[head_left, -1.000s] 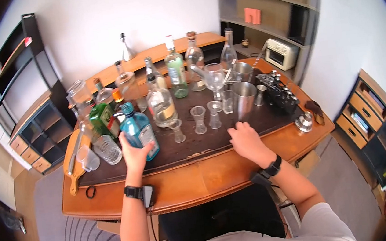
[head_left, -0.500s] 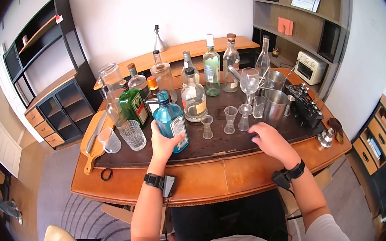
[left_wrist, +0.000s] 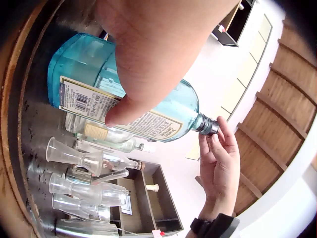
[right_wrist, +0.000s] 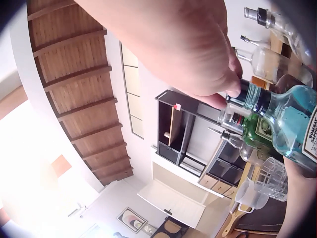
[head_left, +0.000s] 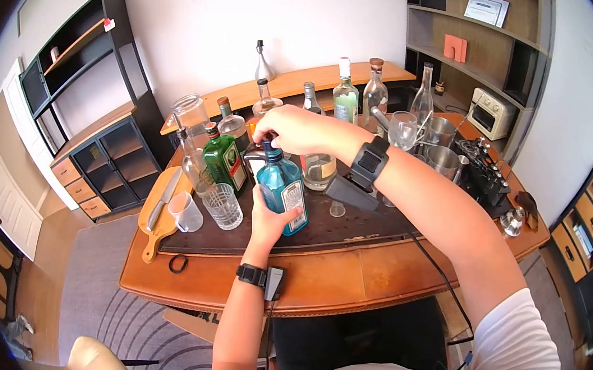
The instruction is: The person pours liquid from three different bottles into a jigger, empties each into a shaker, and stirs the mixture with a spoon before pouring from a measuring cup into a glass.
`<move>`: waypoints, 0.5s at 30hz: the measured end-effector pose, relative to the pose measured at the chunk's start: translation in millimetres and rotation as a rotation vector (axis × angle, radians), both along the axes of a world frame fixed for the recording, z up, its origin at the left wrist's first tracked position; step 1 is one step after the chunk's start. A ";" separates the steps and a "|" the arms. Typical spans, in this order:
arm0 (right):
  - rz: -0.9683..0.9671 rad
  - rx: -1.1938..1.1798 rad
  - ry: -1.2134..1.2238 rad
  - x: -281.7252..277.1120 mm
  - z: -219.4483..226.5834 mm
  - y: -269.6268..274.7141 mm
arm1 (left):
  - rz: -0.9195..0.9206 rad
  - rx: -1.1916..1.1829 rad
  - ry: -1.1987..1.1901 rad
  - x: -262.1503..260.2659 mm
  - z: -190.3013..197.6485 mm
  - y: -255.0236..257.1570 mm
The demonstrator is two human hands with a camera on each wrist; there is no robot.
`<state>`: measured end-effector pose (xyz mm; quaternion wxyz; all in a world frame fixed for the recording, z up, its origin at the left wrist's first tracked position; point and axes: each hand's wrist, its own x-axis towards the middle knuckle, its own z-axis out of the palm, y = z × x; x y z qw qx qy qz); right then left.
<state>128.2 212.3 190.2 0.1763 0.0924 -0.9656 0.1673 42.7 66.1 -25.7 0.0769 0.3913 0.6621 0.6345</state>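
A blue glass bottle point(head_left: 287, 189) with a pale label stands upright near the front of the table. My left hand point(head_left: 269, 220) grips its body, the thumb lying across the label point(left_wrist: 79, 101). Over the bottle's neck, my right hand point(head_left: 292, 129) pinches a dark cap point(left_wrist: 212, 127) between thumb and fingers, right at the mouth. In the right wrist view, the same cap point(right_wrist: 239, 93) sits in line with the threaded neck point(right_wrist: 254, 96). A green bottle point(head_left: 223, 162) and a cut-glass tumbler point(head_left: 223, 208) stand just left of the blue bottle.
Several clear bottles line the back of the table. At the left are a plastic jug point(head_left: 185, 212), a cutting board point(head_left: 159, 232) with a knife point(head_left: 165, 197), and a black ring point(head_left: 178, 263). Metal cups point(head_left: 441, 160) and a black machine point(head_left: 483, 176) occupy the right side.
My right hand has moved from the table's front right up to the blue bottle's mouth, bringing the dark cap onto it. My left hand keeps its grip. The head view has shifted.
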 end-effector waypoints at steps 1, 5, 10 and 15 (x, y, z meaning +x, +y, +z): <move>0.002 0.011 -0.036 -3.9 0.9 -0.3 | -0.001 -0.006 0.010 0.8 2.0 -0.7; -0.001 0.098 -0.113 -17.1 3.5 2.6 | -0.015 -0.021 0.014 1.4 5.2 -2.3; -0.467 0.332 -0.219 -6.9 22.5 -33.5 | -0.037 -0.006 0.006 3.3 7.9 -3.2; -0.218 0.366 -0.300 -27.4 15.0 -6.7 | -0.045 -0.022 -0.009 3.6 10.7 -5.3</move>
